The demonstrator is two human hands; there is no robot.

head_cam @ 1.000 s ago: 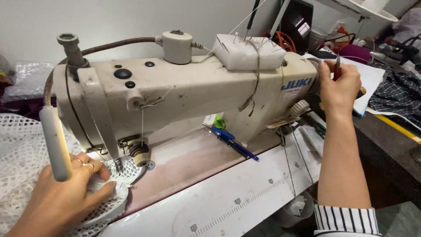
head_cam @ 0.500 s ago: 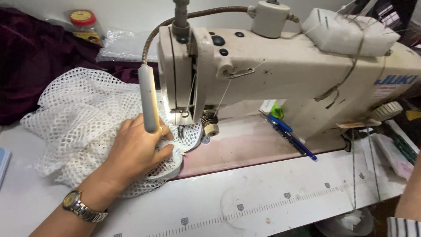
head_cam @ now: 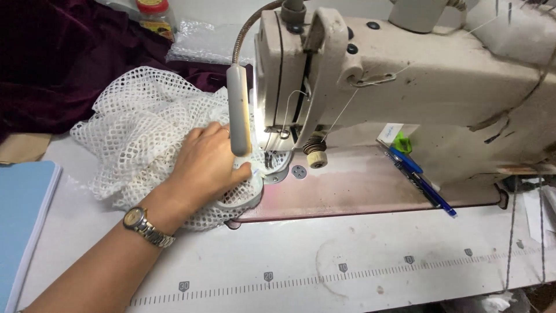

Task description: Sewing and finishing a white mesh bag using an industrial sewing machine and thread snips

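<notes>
My left hand lies flat on a white open-mesh fabric, pressing it and a white band onto the bed just left of the presser foot of a cream sewing machine. A watch is on that wrist. A small lamp on a flexible neck hangs over the fingers. My right hand is out of view.
A blue pen and a green clip lie on the reddish machine bed. Dark maroon cloth is heaped at the back left. A light blue sheet sits at the left table edge. A ruler scale runs along the white table.
The view swung left and closer to the needle area. My right hand, earlier up at the handwheel on the machine's right end, has left the view. My left hand stays on the mesh.
</notes>
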